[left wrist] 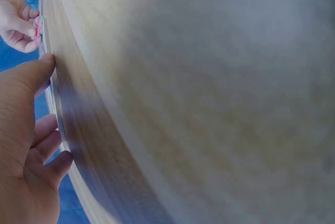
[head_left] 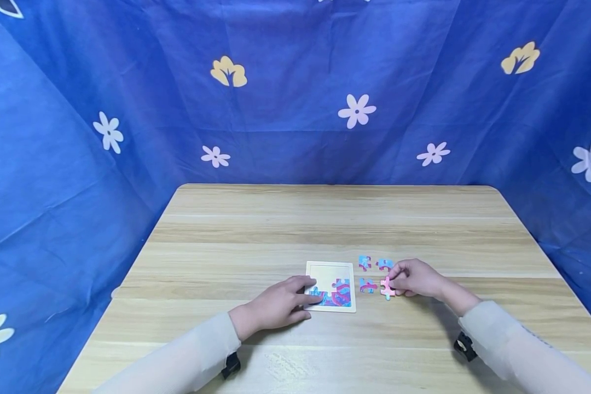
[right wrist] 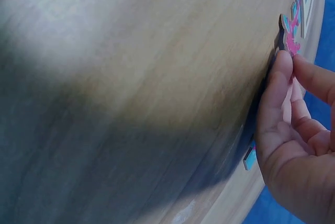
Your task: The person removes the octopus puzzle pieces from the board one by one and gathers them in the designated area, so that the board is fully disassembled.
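A square puzzle tray (head_left: 330, 309) with a pale rim lies on the table, its lower part filled with blue and pink pieces. My left hand (head_left: 280, 302) rests on the tray's left side, fingers extended over the rim and onto the fitted pieces. To the right of the tray, my right hand (head_left: 416, 279) pinches a pink puzzle piece (head_left: 386, 287) between thumb and fingers. The right wrist view shows this puzzle piece (right wrist: 289, 38) tilted up at the fingertips. Close by lie three loose pieces: one upper left (head_left: 364, 262), one upper right (head_left: 384, 264), one lower left (head_left: 367, 285).
The wooden table (head_left: 256, 219) extends around the tray, with rounded far corners. A blue cloth (head_left: 285, 109) with flower prints hangs behind it and along both sides. A black wrist strap (head_left: 465, 346) shows beneath the right sleeve.
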`<state>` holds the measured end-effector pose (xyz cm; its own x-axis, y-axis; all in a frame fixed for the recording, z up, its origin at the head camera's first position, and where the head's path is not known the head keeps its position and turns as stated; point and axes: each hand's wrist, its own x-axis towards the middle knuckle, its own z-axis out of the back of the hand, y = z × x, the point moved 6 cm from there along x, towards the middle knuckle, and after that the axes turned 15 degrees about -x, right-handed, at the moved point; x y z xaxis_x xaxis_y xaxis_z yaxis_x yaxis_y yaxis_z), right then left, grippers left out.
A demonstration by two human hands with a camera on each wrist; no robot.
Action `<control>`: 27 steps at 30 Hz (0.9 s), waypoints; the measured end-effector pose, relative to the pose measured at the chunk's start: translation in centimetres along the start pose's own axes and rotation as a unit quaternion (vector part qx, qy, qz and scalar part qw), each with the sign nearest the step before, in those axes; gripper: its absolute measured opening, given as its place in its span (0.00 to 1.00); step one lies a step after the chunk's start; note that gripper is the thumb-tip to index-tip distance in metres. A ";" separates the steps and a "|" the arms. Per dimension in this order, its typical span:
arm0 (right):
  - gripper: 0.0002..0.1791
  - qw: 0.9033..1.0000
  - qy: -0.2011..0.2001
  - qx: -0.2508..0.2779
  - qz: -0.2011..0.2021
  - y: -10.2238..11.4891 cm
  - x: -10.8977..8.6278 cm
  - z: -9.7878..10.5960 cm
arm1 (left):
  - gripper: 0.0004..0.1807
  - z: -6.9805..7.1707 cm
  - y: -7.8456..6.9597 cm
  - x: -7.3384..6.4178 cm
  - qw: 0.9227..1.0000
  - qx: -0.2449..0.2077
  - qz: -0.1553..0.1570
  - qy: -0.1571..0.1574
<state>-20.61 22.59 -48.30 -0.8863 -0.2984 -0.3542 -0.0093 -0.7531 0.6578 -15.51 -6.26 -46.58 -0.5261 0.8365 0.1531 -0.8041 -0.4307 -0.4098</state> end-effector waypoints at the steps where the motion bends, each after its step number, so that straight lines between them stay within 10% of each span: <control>1: 0.07 1.000 -0.001 0.000 0.000 0.0 0.0 0.0 | 0.22 0.0 0.0 0.0 1.000 0.000 0.000 0.000; 27: 0.10 0.999 -0.036 0.015 0.034 1.5 0.8 -0.4 | 0.22 -0.2 0.4 0.0 1.000 0.006 -0.004 0.002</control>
<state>-21.18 20.94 -47.87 -0.9160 -0.3052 -0.2605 0.0393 -0.7144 0.6986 -15.77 -6.36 -46.97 -0.5189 0.8410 0.1532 -0.8114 -0.4282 -0.3977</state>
